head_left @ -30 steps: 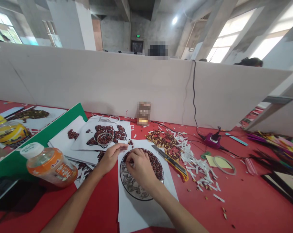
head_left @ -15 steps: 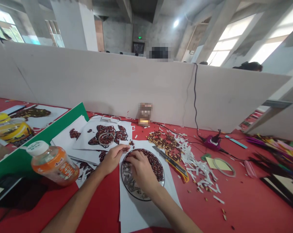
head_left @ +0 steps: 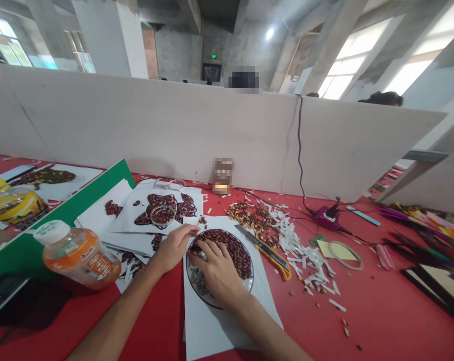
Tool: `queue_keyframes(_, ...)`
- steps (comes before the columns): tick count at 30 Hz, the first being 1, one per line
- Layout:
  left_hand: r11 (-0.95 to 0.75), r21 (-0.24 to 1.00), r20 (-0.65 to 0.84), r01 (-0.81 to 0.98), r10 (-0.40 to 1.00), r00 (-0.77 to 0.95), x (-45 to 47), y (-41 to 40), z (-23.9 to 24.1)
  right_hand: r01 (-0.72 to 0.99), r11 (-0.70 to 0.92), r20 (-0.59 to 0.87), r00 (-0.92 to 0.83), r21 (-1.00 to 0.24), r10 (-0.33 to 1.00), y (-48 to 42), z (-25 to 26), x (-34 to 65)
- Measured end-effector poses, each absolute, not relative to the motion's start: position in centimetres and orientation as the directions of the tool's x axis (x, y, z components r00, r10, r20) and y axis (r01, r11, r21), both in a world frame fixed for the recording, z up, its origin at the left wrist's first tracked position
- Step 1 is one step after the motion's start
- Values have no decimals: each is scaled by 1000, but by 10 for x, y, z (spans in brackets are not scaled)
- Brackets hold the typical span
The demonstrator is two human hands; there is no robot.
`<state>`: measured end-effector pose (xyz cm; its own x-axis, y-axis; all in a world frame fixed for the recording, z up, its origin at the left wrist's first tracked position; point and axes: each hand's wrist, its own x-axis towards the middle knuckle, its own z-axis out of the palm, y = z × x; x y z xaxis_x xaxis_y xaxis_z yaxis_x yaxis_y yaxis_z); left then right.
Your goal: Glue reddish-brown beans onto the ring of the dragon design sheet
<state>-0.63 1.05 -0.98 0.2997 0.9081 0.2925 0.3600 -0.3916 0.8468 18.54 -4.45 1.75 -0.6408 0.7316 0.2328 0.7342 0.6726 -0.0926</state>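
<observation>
Head view: right hand (head_left: 216, 268) lies open and empty on the beans (head_left: 236, 250) glued across the sheet (head_left: 215, 326), left hand (head_left: 172, 246) pinched shut at its top edge, perhaps on a bean, and any sideways drag could smear loose beans.

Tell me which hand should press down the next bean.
Probably right: the right hand lies on the round pattern, fingertips among the beans; the left hand rests at its edge.
</observation>
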Motion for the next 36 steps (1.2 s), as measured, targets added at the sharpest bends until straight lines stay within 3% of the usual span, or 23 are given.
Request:
queue_keyframes(10,-383,839,278,388,913,298,-5,9,-6,731,600,199,-567,-326,799,-45,14,179)
queue_keyframes(20,-384,852,285,357,911,298,-7,12,-12,745,637,170,-614,-198,771,-40,30,185)
queue_keyframes(23,-384,855,286,347,909,302,-6,12,-14,738,621,224,-579,-264,784,-24,35,210)
queue_keyframes(26,-409,843,326,351,905,273,-4,14,-14,749,585,190,-554,-311,811,-6,30,241)
queue_keyframes(31,-513,661,453,547,855,254,8,36,3,790,558,152,-537,-256,830,-11,8,258)
queue_keyframes(36,-525,503,293,687,851,436,27,75,24,818,509,160,-483,-269,861,-25,5,249)
